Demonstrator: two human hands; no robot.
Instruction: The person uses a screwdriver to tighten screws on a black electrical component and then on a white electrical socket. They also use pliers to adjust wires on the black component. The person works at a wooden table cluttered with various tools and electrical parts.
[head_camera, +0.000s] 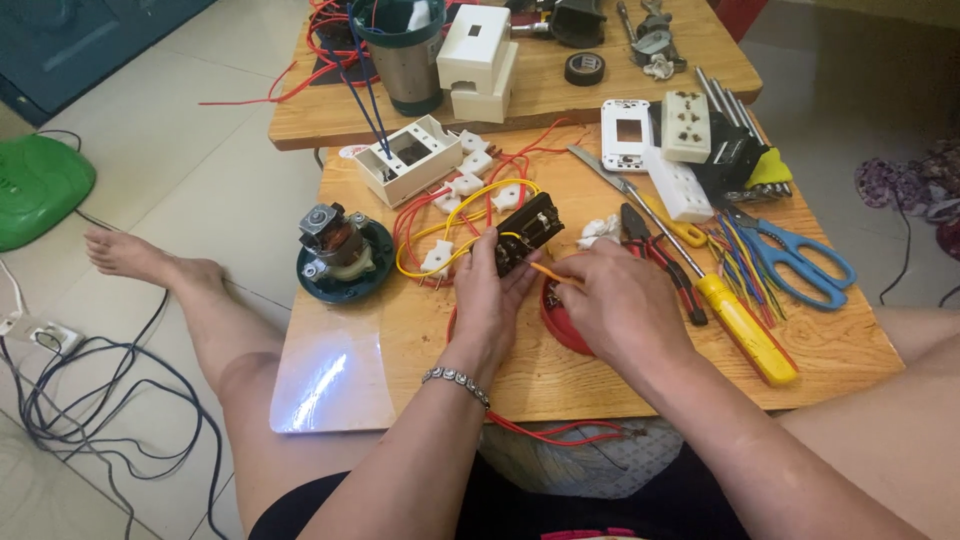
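Blue-handled steel scissors beside a yellow-handled screwdriver — a small copper-wound electric motor on a round green base sits opposite.

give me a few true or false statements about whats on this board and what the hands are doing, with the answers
1. The left hand holds a black switch module. True.
2. The right hand holds the blue scissors. False: the scissors lie on the wooden board, away from it; the right hand pinches a thin orange tool against the module.
3. The yellow-handled screwdriver lies right of the right hand. True.
4. The small motor sits at the board's right edge. False: it sits at the left edge.
5. Yellow wires loop beside the module. True.
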